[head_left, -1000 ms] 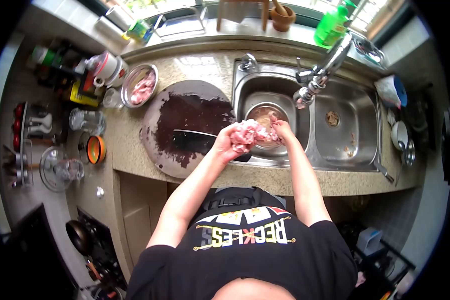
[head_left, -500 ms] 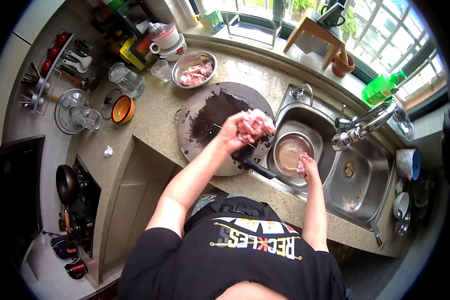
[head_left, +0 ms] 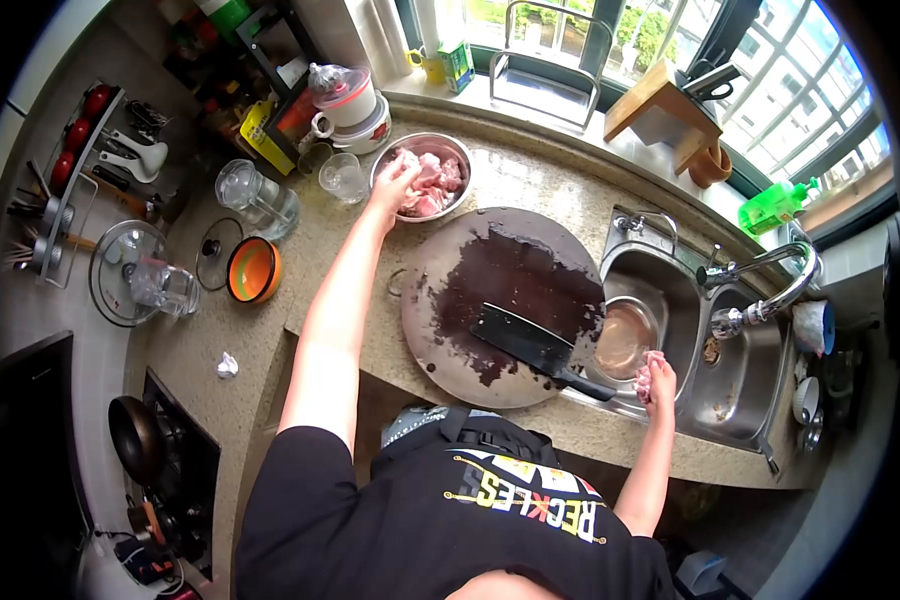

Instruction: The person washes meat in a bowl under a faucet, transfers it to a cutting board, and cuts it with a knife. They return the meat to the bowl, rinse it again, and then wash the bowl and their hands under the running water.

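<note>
My left hand is at the left side of a metal bowl, its fingers closed on pieces of raw meat in the bowl. Over the near edge of the left sink basin, my right hand grips a small piece of raw meat. Beside it in the basin sits a round metal pan with cloudy water. Between my hands a black cleaver lies on a wet, round cutting board, its handle towards the sink.
A faucet arches over the double sink. Left of the board are an orange bowl, a glass pitcher and a glass cup. Stacked white pots stand behind the metal bowl. A knife block is on the windowsill.
My left hand has carried the clump of meat from over the sink, across the board, to the metal bowl. My right hand has moved back from the pan with its piece. The view has turned left.
</note>
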